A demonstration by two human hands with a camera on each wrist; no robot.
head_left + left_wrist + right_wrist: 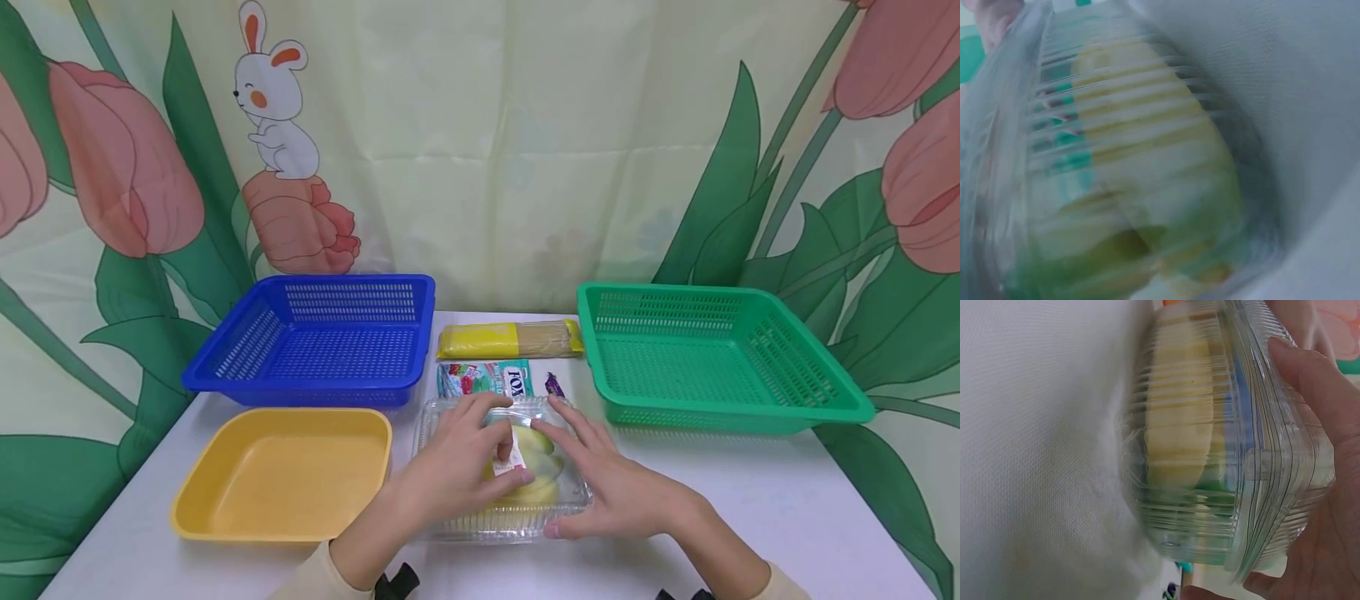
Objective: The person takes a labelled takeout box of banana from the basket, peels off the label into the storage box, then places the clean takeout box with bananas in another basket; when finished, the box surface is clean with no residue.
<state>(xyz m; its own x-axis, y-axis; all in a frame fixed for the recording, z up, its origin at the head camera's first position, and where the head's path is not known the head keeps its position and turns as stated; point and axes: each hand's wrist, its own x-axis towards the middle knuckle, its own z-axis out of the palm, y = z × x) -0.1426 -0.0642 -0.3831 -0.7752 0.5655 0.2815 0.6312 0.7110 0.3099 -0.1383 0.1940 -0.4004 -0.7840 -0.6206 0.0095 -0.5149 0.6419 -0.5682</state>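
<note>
Lay on the white table (pixel 787 508), near its front edge and between the yellow tray (pixel 281 471) and the green basket (pixel 712 358): a clear plastic clamshell box (pixel 501 467) with pale yellow-green pieces of food inside and a small label on the lid. Rested on the box lid from the left, the left hand (pixel 461 467), fingers spread and gently bent over the top, thumb down toward the label. Rested on the right half of the box, the right hand (pixel 607 483), fingers stretched across the lid, thumb hooked at the front right corner, so held the box at that side. Showed in the right wrist view, close up: the ribbed box wall (pixel 1210 456) against the tablecloth, a fingertip and the palm pressed to the lid rim. Blurred in the left wrist view: the same box (pixel 1129 175), only ribs and yellow-green contents to be made out.

Lay just behind the box, flat on the table: a green-and-white FOX packet (pixel 486 379) and a small purple wrapper (pixel 553 385) beside it. Farther back, crosswise: a spaghetti pack (pixel 510 339) in yellow and clear wrap. Stood at rear left a blue basket (pixel 315 342), behind the yellow tray. Hung behind all a curtain (pixel 480 150) printed with tulips and a rabbit.
</note>
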